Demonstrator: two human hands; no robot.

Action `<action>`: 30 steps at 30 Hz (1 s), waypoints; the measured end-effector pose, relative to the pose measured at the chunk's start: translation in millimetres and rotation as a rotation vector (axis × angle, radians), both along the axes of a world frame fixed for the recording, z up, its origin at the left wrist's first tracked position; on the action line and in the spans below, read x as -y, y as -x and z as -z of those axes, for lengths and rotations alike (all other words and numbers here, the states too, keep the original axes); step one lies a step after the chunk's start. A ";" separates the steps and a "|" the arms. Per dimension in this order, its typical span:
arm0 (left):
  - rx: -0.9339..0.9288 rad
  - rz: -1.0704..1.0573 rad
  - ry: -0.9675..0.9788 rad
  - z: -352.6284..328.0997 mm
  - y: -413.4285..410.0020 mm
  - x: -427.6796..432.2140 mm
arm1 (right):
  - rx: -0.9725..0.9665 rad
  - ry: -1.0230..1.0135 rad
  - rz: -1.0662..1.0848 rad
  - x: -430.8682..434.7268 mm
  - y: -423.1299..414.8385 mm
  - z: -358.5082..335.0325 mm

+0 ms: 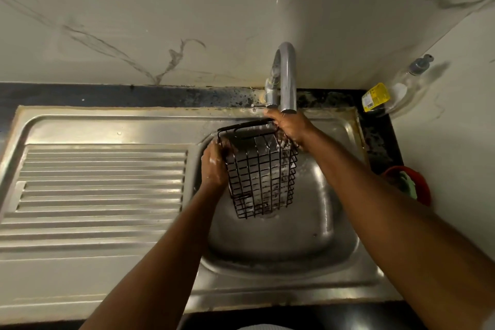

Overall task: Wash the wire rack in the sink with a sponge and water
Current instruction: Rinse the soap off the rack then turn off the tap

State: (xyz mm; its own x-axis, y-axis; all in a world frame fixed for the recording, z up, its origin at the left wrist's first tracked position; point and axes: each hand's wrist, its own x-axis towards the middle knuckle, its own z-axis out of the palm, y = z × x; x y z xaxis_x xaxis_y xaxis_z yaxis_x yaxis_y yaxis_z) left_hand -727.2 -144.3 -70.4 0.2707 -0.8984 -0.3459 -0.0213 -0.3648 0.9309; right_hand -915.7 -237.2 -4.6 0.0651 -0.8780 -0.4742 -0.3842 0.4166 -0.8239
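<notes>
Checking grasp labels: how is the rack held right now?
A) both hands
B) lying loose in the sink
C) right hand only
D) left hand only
A: the left hand grips the left edge of the rack and the right hand grips its top corner under the tap, holding it over the sink.

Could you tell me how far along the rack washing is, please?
Soaping looks done: suds cling to the wire rack and left hand. In hand: it is held, right hand at its rim, below the tap, over the sink. Left: rinsing the suds off.
</notes>
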 end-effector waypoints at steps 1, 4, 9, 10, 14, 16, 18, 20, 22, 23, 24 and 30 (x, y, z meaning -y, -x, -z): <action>-0.025 -0.031 -0.005 -5.9 -1.8 5.6 | -0.027 0.018 -0.034 4.5 -0.3 1.1; -0.074 0.012 0.059 -40.3 -5.8 21.0 | -0.189 -0.005 -0.188 11.5 -10.2 -6.3; 0.450 0.414 0.217 -44.7 -2.1 49.8 | -0.373 0.068 -0.306 18.3 -36.7 2.2; 0.478 0.416 0.216 -42.4 0.6 52.2 | -0.392 0.062 -0.326 22.4 -39.2 12.6; 0.584 0.310 0.174 -33.5 10.1 47.0 | -0.168 0.027 -0.151 19.1 -34.0 21.8; 0.542 0.219 0.080 -32.6 7.4 42.3 | -0.125 0.049 -0.101 3.7 -22.3 26.2; 0.420 0.185 0.028 -30.9 5.2 37.8 | -0.108 0.019 -0.034 -10.4 -16.9 29.0; 0.331 0.179 0.014 -28.7 1.3 30.8 | -0.134 0.025 -0.063 -23.4 -12.9 25.2; 0.318 0.171 0.017 -25.5 -0.6 24.6 | -0.150 -0.062 -0.092 -31.0 -3.2 25.2; 0.307 0.158 0.022 -23.1 0.0 21.7 | -0.179 -0.115 -0.097 -34.6 3.1 24.5; 0.279 0.141 0.031 -22.5 1.9 18.7 | -0.202 -0.140 -0.106 -34.4 8.7 30.1; 0.153 0.052 0.051 -25.4 6.4 12.9 | -0.367 -0.211 -0.142 -30.3 2.0 32.6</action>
State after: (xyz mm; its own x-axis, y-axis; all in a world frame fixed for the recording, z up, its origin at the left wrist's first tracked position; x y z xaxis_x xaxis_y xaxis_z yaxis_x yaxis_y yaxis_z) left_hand -733.6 -157.2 -45.0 0.2691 -0.9280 -0.2578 -0.1823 -0.3119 0.9325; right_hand -917.7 -206.9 -37.1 -0.0276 -0.7543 -0.6560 -0.7007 0.4826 -0.5255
